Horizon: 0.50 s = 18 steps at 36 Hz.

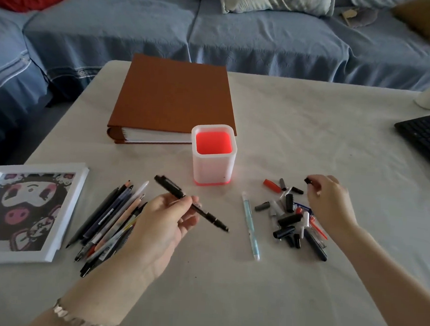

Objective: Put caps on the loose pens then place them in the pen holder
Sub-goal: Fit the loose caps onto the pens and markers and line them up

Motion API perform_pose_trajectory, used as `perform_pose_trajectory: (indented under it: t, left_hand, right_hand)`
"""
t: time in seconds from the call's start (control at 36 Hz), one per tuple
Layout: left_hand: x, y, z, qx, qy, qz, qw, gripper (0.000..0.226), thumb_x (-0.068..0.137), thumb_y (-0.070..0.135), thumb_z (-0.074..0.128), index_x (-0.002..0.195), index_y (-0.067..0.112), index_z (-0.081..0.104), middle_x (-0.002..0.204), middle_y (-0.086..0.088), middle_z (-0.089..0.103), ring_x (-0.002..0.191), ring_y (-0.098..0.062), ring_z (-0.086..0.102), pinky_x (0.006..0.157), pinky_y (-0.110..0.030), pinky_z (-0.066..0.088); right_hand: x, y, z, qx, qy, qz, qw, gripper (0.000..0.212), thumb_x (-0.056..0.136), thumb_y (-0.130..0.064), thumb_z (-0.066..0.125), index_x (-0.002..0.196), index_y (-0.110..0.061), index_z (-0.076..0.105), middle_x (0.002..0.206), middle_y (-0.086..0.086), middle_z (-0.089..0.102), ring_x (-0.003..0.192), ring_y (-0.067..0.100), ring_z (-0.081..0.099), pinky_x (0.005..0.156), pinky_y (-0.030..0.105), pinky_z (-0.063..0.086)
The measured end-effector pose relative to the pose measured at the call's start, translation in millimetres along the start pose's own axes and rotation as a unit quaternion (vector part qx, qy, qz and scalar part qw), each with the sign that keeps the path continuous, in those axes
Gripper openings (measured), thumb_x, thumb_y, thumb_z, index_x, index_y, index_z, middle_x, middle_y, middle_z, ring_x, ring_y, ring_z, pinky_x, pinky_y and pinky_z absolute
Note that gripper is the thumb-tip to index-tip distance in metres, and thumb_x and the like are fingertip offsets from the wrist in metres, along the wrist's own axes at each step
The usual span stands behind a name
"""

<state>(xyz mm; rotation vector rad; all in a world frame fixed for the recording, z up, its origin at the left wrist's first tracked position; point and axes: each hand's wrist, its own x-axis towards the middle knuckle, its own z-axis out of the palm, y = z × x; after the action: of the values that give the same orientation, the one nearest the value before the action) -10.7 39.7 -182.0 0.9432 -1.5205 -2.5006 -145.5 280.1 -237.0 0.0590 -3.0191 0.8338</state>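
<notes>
- Translucent white plastic with a red-glowing interior: the pen holder [213,155] stands upright mid-table and appears empty, so by my judgement no pen has been stowed yet.
- Left hand [165,223] is half-closed, pinching a black pen [192,203] near its middle between thumb and fingertips, clear of the tablecloth [312,134]. Its lower-right tip looks bare; the upper-left end seems capped.
- Right hand [329,200] is curled above the cap pile [290,216], fingertips closed on a small black cap [309,181].
- Next step, as judged: press that cap onto the held pen, then drop the pen into the holder.
- Remaining work: the bundle of loose pens [110,221] at the left, nearly the whole job.
- One light blue pen [250,225] lies alone between the hands; whether it is capped cannot be told.
- Hard to read: the left forearm covers part of the bundle, caps overlap in the pile, and matching caps to pens cannot be done from here.
</notes>
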Motion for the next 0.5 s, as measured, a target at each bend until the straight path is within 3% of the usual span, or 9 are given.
perform_pose_trajectory:
  t: [0.08,0.14,0.31,0.39,0.5]
  left_hand:
    - [-2.9,-0.3,1.0,-0.034,0.003,0.015,0.999,0.019,0.088,-0.005,0.046,0.075,0.008,0.048,0.075,-0.008,0.065,0.065,-0.012,0.064,0.057,-0.018,0.055]
    - [-4.7,-1.4,1.1,-0.050,0.010,0.024,0.998,0.020,0.086,-0.007,0.048,0.076,0.010,0.046,0.072,-0.009,0.067,0.060,-0.012,0.066,0.055,-0.020,0.055]
    - [-11.0,-6.5,-1.4,-0.089,0.014,0.028,0.996,0.022,0.085,-0.009,0.048,0.083,0.012,0.043,0.072,-0.009,0.068,0.065,-0.018,0.069,0.055,-0.022,0.056]
    - [-14.0,-6.7,-2.8,-0.093,0.018,0.027,0.995,0.022,0.085,-0.009,0.048,0.079,0.012,0.046,0.070,-0.006,0.069,0.067,-0.017,0.070,0.056,-0.021,0.056]
    - [-17.6,-5.0,-1.4,-0.086,0.020,0.023,0.996,0.023,0.084,-0.009,0.049,0.072,0.011,0.050,0.066,-0.003,0.071,0.067,-0.015,0.070,0.058,-0.020,0.056]
  right_hand:
    - [-34.1,-26.9,-9.8,0.102,0.010,-0.032,0.994,0.023,0.087,-0.006,0.050,0.104,-0.008,0.066,0.096,0.007,0.060,0.085,0.016,0.057,0.075,0.013,0.039]
    - [-60.3,-43.6,-14.6,0.172,-0.031,-0.054,0.983,0.020,0.087,-0.005,0.053,0.096,-0.014,0.069,0.085,0.002,0.060,0.072,0.004,0.056,0.062,0.002,0.038]
    - [-106.7,-60.5,-14.4,0.242,-0.108,-0.109,0.958,0.034,0.085,-0.010,0.060,0.085,-0.043,0.064,0.078,-0.029,0.062,0.075,0.000,0.060,0.067,0.006,0.042]
    - [-114.6,-63.9,-11.5,0.249,-0.108,-0.104,0.957,0.026,0.084,-0.022,0.061,0.084,-0.048,0.061,0.082,-0.026,0.063,0.076,0.006,0.061,0.066,0.010,0.045]
    - [-118.5,-69.4,-8.3,0.250,-0.104,-0.110,0.956,0.030,0.085,-0.020,0.061,0.083,-0.050,0.061,0.090,-0.021,0.062,0.079,0.007,0.058,0.068,0.015,0.044]
